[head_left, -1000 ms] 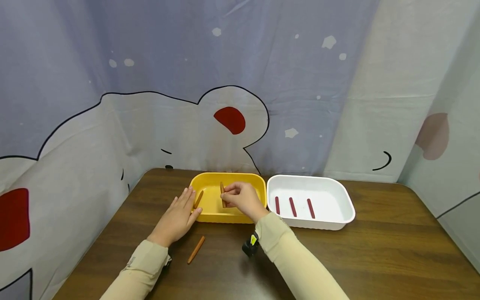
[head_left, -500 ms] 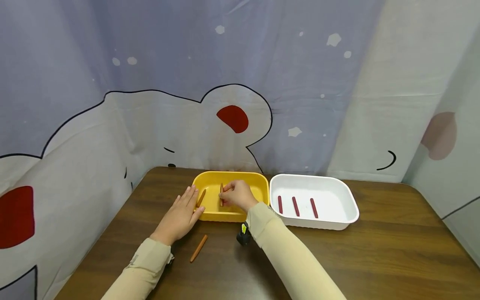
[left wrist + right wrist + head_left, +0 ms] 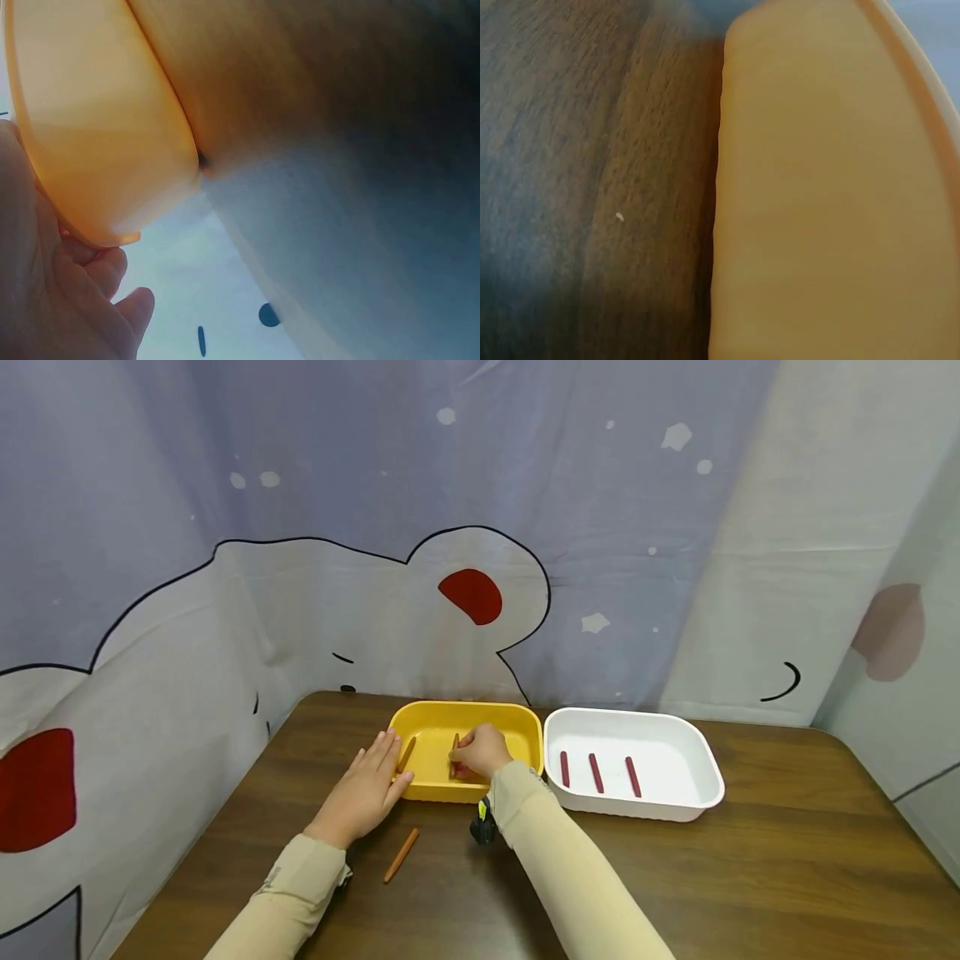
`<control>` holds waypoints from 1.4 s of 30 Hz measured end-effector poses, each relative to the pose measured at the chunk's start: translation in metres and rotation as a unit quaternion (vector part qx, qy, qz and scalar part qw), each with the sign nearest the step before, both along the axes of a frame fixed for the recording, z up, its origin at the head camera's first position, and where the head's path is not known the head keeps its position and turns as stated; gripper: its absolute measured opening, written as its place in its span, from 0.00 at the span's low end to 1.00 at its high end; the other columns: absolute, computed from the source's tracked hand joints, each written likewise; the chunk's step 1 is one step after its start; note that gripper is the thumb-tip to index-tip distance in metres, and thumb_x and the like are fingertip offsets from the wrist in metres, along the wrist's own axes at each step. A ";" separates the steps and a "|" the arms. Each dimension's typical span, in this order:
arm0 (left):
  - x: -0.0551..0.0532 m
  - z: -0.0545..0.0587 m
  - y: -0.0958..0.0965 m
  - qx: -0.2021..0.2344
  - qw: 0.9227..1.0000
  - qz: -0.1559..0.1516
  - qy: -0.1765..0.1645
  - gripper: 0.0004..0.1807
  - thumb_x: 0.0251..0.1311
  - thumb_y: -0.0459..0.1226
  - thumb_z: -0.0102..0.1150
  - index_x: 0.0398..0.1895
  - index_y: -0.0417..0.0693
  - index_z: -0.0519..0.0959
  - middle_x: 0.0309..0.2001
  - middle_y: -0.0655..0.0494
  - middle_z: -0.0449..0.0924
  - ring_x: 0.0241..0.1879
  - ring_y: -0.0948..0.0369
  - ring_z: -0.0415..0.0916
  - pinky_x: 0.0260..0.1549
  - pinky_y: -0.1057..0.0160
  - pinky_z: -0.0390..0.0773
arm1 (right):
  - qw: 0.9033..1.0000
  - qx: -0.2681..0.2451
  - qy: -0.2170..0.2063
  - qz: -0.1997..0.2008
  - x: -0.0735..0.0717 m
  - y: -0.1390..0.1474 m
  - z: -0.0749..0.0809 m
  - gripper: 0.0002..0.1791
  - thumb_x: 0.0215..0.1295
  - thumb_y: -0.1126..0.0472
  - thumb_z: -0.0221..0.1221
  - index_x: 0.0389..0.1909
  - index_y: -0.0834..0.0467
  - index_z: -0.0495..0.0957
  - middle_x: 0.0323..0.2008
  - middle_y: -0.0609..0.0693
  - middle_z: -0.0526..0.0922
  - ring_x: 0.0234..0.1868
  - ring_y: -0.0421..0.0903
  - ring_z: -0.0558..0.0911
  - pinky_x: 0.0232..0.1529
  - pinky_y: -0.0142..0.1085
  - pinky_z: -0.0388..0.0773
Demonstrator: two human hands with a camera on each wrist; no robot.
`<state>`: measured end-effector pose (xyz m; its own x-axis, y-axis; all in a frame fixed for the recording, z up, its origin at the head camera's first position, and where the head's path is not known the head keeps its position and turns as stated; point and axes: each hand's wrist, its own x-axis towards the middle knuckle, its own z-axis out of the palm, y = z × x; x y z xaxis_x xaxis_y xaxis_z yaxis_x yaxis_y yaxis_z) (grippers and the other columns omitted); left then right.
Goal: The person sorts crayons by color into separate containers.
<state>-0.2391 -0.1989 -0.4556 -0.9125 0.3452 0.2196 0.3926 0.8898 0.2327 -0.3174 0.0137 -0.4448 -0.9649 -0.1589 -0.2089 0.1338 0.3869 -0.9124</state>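
My right hand (image 3: 482,752) is inside the yellow tray (image 3: 467,793), pinching an orange-brown stick (image 3: 454,752) between thumb and fingers. The stick points away from me, low over the tray floor; whether it touches the floor cannot be seen. At the tray's left rim, my left hand (image 3: 363,793) rests with its fingers extended. Beside those fingers another orange-brown stick (image 3: 407,754) lies in the tray. A third stick (image 3: 401,856) lies on the table in front. In the left wrist view, fingers (image 3: 105,274) touch the tray's rim. The right wrist view shows only the tray's outer wall (image 3: 832,187) and the table.
A white tray (image 3: 686,811) stands close against the yellow one's right side, holding three dark red sticks (image 3: 596,773). Both trays sit near the back of the brown wooden table (image 3: 787,843). A printed curtain (image 3: 360,610) hangs behind it.
My right hand has lowered with its stick inside the yellow tray, then shifted slightly right. The left hand keeps its place on the rim. The whole head view has drifted a little.
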 end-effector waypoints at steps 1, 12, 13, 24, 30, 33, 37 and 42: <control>0.000 0.000 0.000 0.001 1.000 -0.002 0.000 0.37 0.79 0.51 0.43 0.76 0.29 0.57 0.78 0.37 0.50 0.78 0.44 0.46 0.73 0.39 0.52 | 1.000 0.004 0.002 -0.004 0.000 0.001 0.001 0.07 0.62 0.71 0.68 0.32 0.67 0.78 0.29 0.58 0.82 0.25 0.50 0.87 0.27 0.38 0.86; 0.000 0.000 0.001 0.000 1.000 0.001 -0.002 0.38 0.79 0.51 0.43 0.76 0.29 0.57 0.78 0.37 0.50 0.78 0.44 0.46 0.73 0.39 0.52 | 0.999 0.023 0.042 -0.015 0.005 0.009 0.006 0.09 0.63 0.71 0.65 0.42 0.70 0.79 0.35 0.61 0.83 0.29 0.55 0.88 0.30 0.37 0.86; 0.000 0.001 0.001 0.000 1.000 0.001 -0.003 0.38 0.79 0.51 0.43 0.76 0.29 0.57 0.78 0.37 0.50 0.78 0.44 0.46 0.73 0.39 0.52 | 0.999 0.021 0.045 -0.014 0.006 0.010 0.007 0.09 0.63 0.71 0.65 0.42 0.70 0.79 0.35 0.61 0.83 0.30 0.55 0.89 0.30 0.38 0.86; 0.000 0.000 0.000 0.001 1.000 0.001 -0.004 0.38 0.79 0.52 0.42 0.76 0.29 0.57 0.78 0.37 0.50 0.78 0.44 0.46 0.73 0.39 0.53 | 0.994 -0.028 0.110 0.012 0.034 0.020 0.027 0.08 0.66 0.70 0.61 0.43 0.71 0.82 0.32 0.58 0.84 0.36 0.60 0.87 0.36 0.39 0.87; 0.001 0.001 0.000 0.005 1.000 0.003 -0.006 0.38 0.80 0.52 0.42 0.76 0.29 0.57 0.78 0.37 0.50 0.78 0.43 0.46 0.73 0.39 0.52 | 0.987 -0.026 0.159 0.019 0.057 0.024 0.033 0.06 0.65 0.69 0.63 0.41 0.67 0.83 0.30 0.54 0.84 0.27 0.45 0.84 0.33 0.34 0.86; 0.001 0.001 0.000 0.006 1.000 0.002 -0.007 0.38 0.80 0.52 0.42 0.76 0.29 0.57 0.78 0.37 0.50 0.78 0.43 0.47 0.73 0.39 0.52 | 0.983 -0.031 0.181 0.024 0.069 0.025 0.030 0.07 0.64 0.69 0.63 0.41 0.68 0.83 0.29 0.52 0.85 0.26 0.41 0.83 0.31 0.32 0.84; 0.001 0.001 0.000 0.009 1.000 0.001 -0.002 0.37 0.79 0.51 0.43 0.76 0.29 0.58 0.78 0.36 0.51 0.78 0.43 0.47 0.73 0.39 0.53 | 0.976 -0.048 0.208 0.031 0.085 0.023 0.027 0.08 0.63 0.69 0.64 0.41 0.68 0.83 0.31 0.52 0.86 0.28 0.41 0.82 0.31 0.30 0.82; 0.000 0.000 0.000 0.008 1.000 0.000 0.002 0.37 0.79 0.51 0.44 0.76 0.29 0.58 0.78 0.36 0.51 0.78 0.43 0.48 0.73 0.39 0.54 | 0.971 -0.037 0.232 0.044 0.101 0.019 0.022 0.06 0.62 0.68 0.66 0.39 0.65 0.84 0.32 0.51 0.85 0.31 0.41 0.81 0.35 0.28 0.81</control>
<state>-0.2395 -0.1989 -0.4560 -0.9116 0.3411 0.2296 0.3934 0.8860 0.2456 -0.2165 0.0324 -0.4224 -0.9344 -0.2437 0.2597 -0.3288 0.3100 -0.8921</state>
